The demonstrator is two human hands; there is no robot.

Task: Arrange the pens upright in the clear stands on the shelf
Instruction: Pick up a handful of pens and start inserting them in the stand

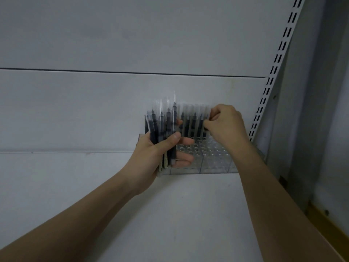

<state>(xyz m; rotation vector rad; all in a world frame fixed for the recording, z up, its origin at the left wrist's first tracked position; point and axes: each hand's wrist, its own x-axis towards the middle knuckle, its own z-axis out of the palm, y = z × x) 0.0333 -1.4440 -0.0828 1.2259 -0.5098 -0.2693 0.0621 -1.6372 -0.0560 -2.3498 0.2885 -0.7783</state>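
Both hands (190, 137) raised, gripping pens (162, 125)

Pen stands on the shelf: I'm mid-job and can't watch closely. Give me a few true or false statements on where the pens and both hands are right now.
1. The left hand grips a bundle of pens. True.
2. The clear stands are completely full. False: many holes in the front rows are open; only a back row of pens stands upright.
3. The right hand is at the right end of that standing row, fingers pinched. True.
4. The stands sit at the shelf's far left. False: they sit at the right, near the slotted upright.
5. The pens in the bundle lie flat on the shelf. False: they are held roughly upright above it.
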